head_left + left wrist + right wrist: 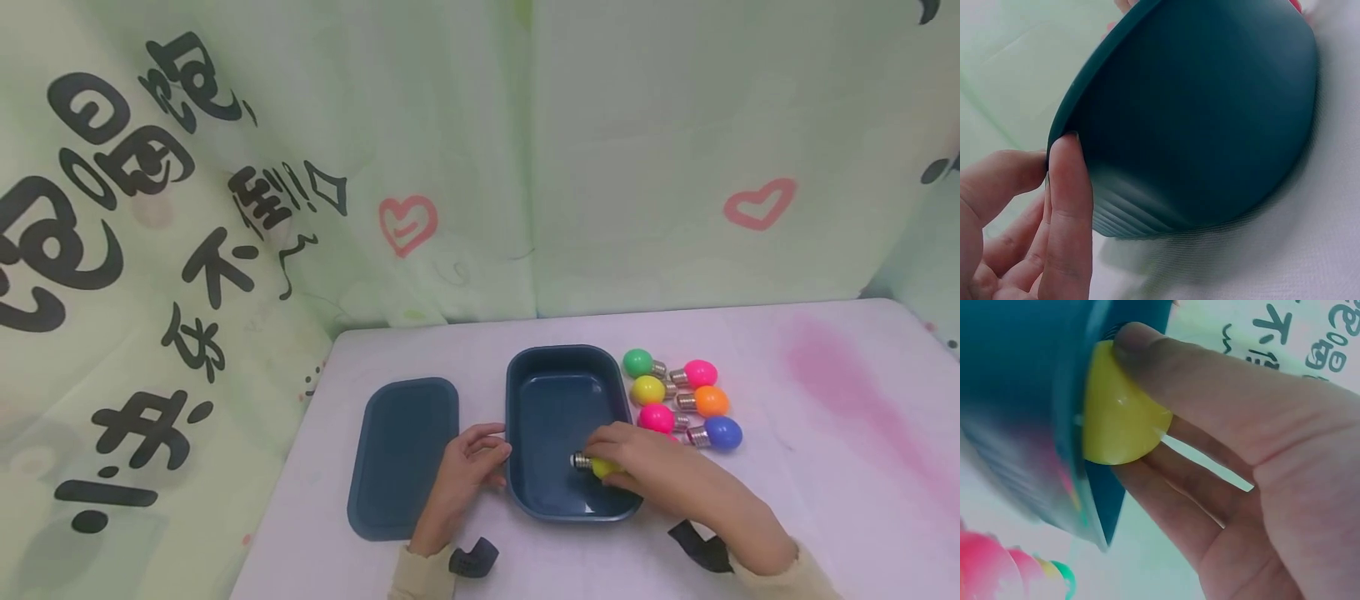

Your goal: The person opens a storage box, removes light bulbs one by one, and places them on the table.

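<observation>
My right hand (pixel 637 462) holds a yellow light bulb (pixel 604 468) by its round part, over the right front of a dark blue rectangular box (pixel 568 517). The bulb's metal screw base points left, over the inside of the box. Up close in the right wrist view, thumb and fingers wrap the yellow globe (pixel 1122 412) right at the box wall (pixel 1079 381). My left hand (pixel 471 462) pinches the box's left rim between thumb and finger. That grip also shows in the left wrist view, at the rim (pixel 1063 119).
Right of the box lie several colored bulbs in two columns, among them a green one (pixel 637 362), an orange one (pixel 711 402) and a blue one (pixel 723 433). A flat dark blue lid (pixel 405 450) lies to the left. Behind the white table (pixel 825 500) hangs a printed curtain.
</observation>
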The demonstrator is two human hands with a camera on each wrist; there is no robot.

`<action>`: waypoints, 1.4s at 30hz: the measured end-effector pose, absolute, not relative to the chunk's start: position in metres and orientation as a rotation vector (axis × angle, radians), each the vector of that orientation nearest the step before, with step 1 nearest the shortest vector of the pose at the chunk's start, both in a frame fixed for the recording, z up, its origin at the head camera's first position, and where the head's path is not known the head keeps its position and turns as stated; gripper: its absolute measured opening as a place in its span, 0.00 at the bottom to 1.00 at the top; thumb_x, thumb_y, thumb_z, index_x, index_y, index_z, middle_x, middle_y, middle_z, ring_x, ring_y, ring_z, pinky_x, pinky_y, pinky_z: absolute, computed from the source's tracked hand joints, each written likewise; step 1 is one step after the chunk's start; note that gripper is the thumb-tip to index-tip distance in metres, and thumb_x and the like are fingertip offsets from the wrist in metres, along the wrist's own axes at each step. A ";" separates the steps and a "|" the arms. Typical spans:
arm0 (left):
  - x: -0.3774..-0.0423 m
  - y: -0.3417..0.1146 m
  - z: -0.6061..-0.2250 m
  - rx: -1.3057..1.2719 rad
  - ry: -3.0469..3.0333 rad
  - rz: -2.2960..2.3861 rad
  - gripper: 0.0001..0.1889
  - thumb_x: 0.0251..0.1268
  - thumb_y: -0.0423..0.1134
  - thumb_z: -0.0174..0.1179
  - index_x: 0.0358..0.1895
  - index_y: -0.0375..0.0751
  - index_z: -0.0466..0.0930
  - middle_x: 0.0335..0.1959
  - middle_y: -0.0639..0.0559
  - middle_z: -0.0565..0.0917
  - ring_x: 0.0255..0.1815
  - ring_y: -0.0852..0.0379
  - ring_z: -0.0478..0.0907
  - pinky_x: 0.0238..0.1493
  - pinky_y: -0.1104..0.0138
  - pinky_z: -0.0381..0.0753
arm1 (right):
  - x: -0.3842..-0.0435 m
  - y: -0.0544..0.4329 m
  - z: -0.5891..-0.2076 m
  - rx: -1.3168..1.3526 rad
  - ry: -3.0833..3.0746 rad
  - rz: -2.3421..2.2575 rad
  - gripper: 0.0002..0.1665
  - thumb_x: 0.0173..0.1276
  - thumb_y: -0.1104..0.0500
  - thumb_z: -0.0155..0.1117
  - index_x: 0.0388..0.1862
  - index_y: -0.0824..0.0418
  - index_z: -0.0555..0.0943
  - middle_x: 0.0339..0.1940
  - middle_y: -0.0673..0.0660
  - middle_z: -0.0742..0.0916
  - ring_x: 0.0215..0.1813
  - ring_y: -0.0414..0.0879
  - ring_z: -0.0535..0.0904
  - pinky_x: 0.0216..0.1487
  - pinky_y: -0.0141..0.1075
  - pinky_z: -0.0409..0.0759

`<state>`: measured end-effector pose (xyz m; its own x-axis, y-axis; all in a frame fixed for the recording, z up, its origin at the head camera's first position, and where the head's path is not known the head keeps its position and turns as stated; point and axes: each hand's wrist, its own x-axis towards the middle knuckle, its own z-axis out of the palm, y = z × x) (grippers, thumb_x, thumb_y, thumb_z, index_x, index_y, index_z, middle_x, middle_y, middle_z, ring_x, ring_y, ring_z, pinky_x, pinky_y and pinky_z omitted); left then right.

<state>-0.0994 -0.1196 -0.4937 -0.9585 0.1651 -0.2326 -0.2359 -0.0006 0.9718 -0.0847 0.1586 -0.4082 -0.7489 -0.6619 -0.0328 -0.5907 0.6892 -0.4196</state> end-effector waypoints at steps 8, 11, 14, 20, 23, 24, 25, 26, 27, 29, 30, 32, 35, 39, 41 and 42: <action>-0.099 -0.120 -0.492 -0.099 1.988 2.039 0.23 0.63 0.42 0.68 0.59 0.39 0.78 0.41 0.49 0.83 0.38 0.57 0.80 0.34 0.67 0.85 | -0.084 0.173 -0.398 -0.969 2.764 -0.554 0.23 0.56 0.57 0.77 0.52 0.54 0.85 0.50 0.51 0.85 0.54 0.51 0.81 0.46 0.41 0.86; -0.100 -0.120 -0.492 -0.101 1.985 2.037 0.23 0.63 0.42 0.69 0.60 0.40 0.78 0.41 0.48 0.83 0.38 0.57 0.80 0.34 0.67 0.85 | -0.084 0.179 -0.395 -0.964 2.780 -0.545 0.23 0.56 0.58 0.77 0.53 0.54 0.85 0.51 0.52 0.85 0.55 0.52 0.81 0.45 0.42 0.87; -0.100 -0.121 -0.493 -0.101 1.985 2.037 0.24 0.63 0.43 0.69 0.60 0.40 0.77 0.41 0.49 0.83 0.38 0.57 0.80 0.34 0.67 0.85 | -0.084 0.185 -0.395 -0.969 2.805 -0.532 0.24 0.55 0.59 0.78 0.53 0.53 0.85 0.52 0.52 0.85 0.56 0.53 0.81 0.45 0.42 0.87; -0.101 -0.120 -0.494 -0.107 1.973 2.046 0.23 0.63 0.42 0.69 0.60 0.40 0.78 0.41 0.49 0.83 0.38 0.57 0.80 0.34 0.67 0.85 | -0.083 0.200 -0.396 -0.970 2.862 -0.513 0.24 0.54 0.57 0.78 0.53 0.52 0.85 0.52 0.52 0.85 0.56 0.53 0.80 0.46 0.42 0.86; -0.102 -0.120 -0.494 -0.106 1.977 2.043 0.23 0.62 0.42 0.69 0.60 0.40 0.78 0.41 0.49 0.83 0.38 0.57 0.80 0.34 0.67 0.85 | -0.084 0.207 -0.395 -0.955 2.885 -0.504 0.25 0.54 0.56 0.78 0.53 0.52 0.85 0.53 0.52 0.85 0.56 0.53 0.80 0.46 0.42 0.86; -0.102 -0.120 -0.494 -0.104 1.979 2.043 0.23 0.62 0.42 0.69 0.60 0.40 0.78 0.41 0.49 0.83 0.38 0.57 0.80 0.34 0.67 0.85 | -0.084 0.209 -0.395 -0.951 2.895 -0.503 0.25 0.54 0.56 0.78 0.53 0.52 0.85 0.52 0.52 0.85 0.56 0.53 0.80 0.46 0.42 0.86; -0.102 -0.120 -0.494 -0.105 1.977 2.046 0.23 0.62 0.42 0.69 0.60 0.40 0.78 0.41 0.49 0.83 0.38 0.57 0.80 0.34 0.67 0.85 | -0.084 0.211 -0.396 -0.943 2.894 -0.504 0.25 0.54 0.56 0.78 0.53 0.52 0.85 0.52 0.52 0.85 0.56 0.53 0.80 0.46 0.41 0.86; -0.102 -0.120 -0.495 -0.108 1.978 2.048 0.23 0.62 0.42 0.69 0.59 0.39 0.78 0.41 0.49 0.83 0.38 0.57 0.80 0.34 0.67 0.85 | -0.084 0.213 -0.396 -0.930 2.888 -0.504 0.25 0.55 0.56 0.78 0.53 0.52 0.85 0.52 0.52 0.85 0.56 0.53 0.80 0.46 0.42 0.86; -0.102 -0.120 -0.495 -0.108 1.980 2.048 0.23 0.62 0.42 0.69 0.59 0.39 0.78 0.41 0.49 0.83 0.38 0.57 0.80 0.34 0.67 0.85 | -0.083 0.215 -0.397 -0.918 2.883 -0.503 0.25 0.55 0.55 0.78 0.54 0.52 0.85 0.53 0.52 0.85 0.56 0.53 0.80 0.46 0.42 0.86; -0.102 -0.120 -0.495 -0.111 1.978 2.050 0.23 0.62 0.41 0.69 0.59 0.39 0.78 0.40 0.49 0.83 0.38 0.57 0.80 0.34 0.67 0.85 | -0.082 0.220 -0.398 -0.886 2.873 -0.504 0.25 0.54 0.54 0.78 0.53 0.52 0.85 0.53 0.52 0.85 0.55 0.53 0.81 0.45 0.42 0.87; -0.101 -0.120 -0.495 -0.112 1.980 2.049 0.23 0.63 0.41 0.69 0.59 0.38 0.78 0.40 0.49 0.83 0.37 0.57 0.80 0.34 0.67 0.85 | -0.082 0.222 -0.399 -0.850 2.871 -0.506 0.26 0.54 0.53 0.78 0.54 0.52 0.85 0.53 0.52 0.85 0.55 0.54 0.81 0.44 0.42 0.87; -0.101 -0.120 -0.495 -0.111 1.984 2.047 0.23 0.63 0.41 0.69 0.59 0.39 0.78 0.41 0.48 0.83 0.38 0.57 0.80 0.34 0.67 0.85 | -0.080 0.226 -0.400 -0.802 2.858 -0.496 0.27 0.53 0.52 0.79 0.54 0.51 0.85 0.54 0.54 0.85 0.56 0.55 0.81 0.44 0.43 0.87; -0.100 -0.120 -0.495 -0.106 1.985 2.048 0.23 0.63 0.41 0.69 0.59 0.38 0.78 0.40 0.48 0.83 0.37 0.57 0.80 0.34 0.67 0.85 | -0.080 0.232 -0.402 -0.759 2.847 -0.483 0.28 0.51 0.51 0.80 0.53 0.50 0.85 0.53 0.54 0.85 0.55 0.55 0.82 0.43 0.44 0.87; -0.100 -0.120 -0.495 -0.104 1.986 2.051 0.22 0.63 0.41 0.68 0.59 0.39 0.78 0.40 0.49 0.83 0.37 0.57 0.80 0.33 0.67 0.85 | -0.080 0.240 -0.405 -0.726 2.828 -0.459 0.27 0.51 0.52 0.79 0.53 0.51 0.85 0.53 0.55 0.85 0.55 0.57 0.81 0.44 0.46 0.86; -0.100 -0.120 -0.495 -0.094 1.987 2.052 0.22 0.63 0.41 0.68 0.59 0.39 0.78 0.40 0.49 0.83 0.38 0.57 0.80 0.33 0.67 0.85 | -0.079 0.243 -0.406 -0.699 2.828 -0.454 0.27 0.52 0.52 0.79 0.53 0.51 0.85 0.53 0.55 0.85 0.56 0.57 0.81 0.44 0.46 0.86; -0.101 -0.120 -0.495 -0.091 1.988 2.053 0.23 0.63 0.41 0.68 0.59 0.39 0.78 0.41 0.49 0.83 0.38 0.57 0.80 0.33 0.67 0.85 | -0.079 0.244 -0.407 -0.689 2.830 -0.455 0.27 0.52 0.52 0.79 0.53 0.50 0.85 0.54 0.55 0.85 0.56 0.57 0.81 0.45 0.46 0.86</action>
